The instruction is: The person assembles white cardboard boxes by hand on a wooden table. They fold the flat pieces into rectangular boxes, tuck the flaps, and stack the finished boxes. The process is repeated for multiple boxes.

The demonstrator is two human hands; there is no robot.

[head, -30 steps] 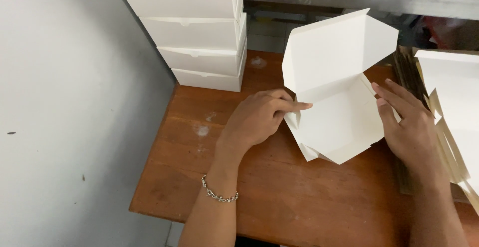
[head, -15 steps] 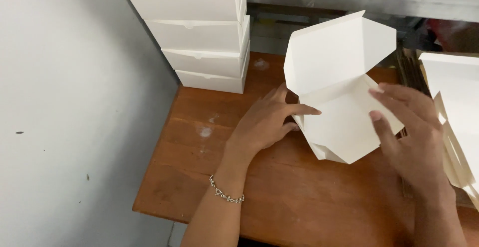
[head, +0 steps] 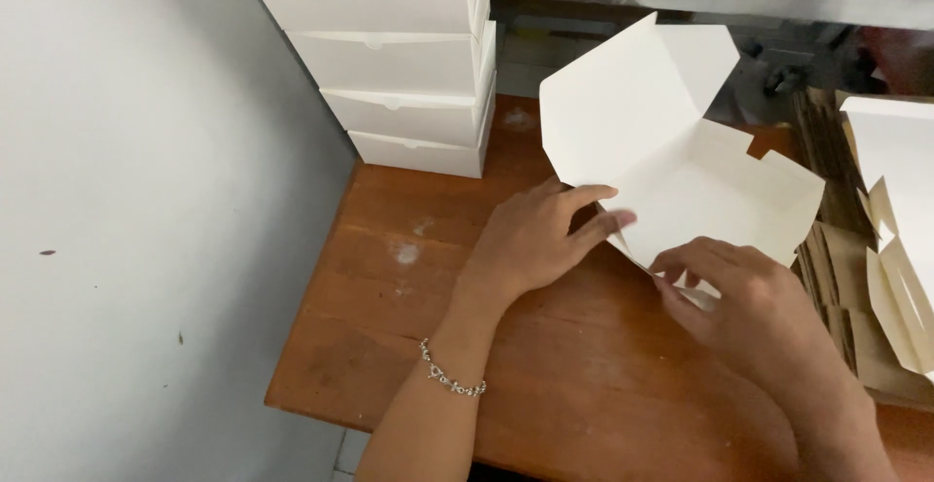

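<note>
While the left hand (head: 535, 239) pressed its fingertips (head: 611, 221) against the near left edge of the white paperboard box blank (head: 700, 190), the right hand (head: 754, 297) pinched the blank's near corner between curled fingers and thumb. Both hands were closed lightly on the card, neither spread wide. The half-folded blank rested on the wooden table (head: 409, 317), its lid flap tilted up toward the far side. A beaded bracelet (head: 449, 381) circled the left wrist. At the table's far left corner stood a stack of 4 folded white boxes (head: 413, 83). More flat blanks (head: 900, 249) lay at the right edge, beside the right hand. A grey wall (head: 146, 200) ran along the left.
</note>
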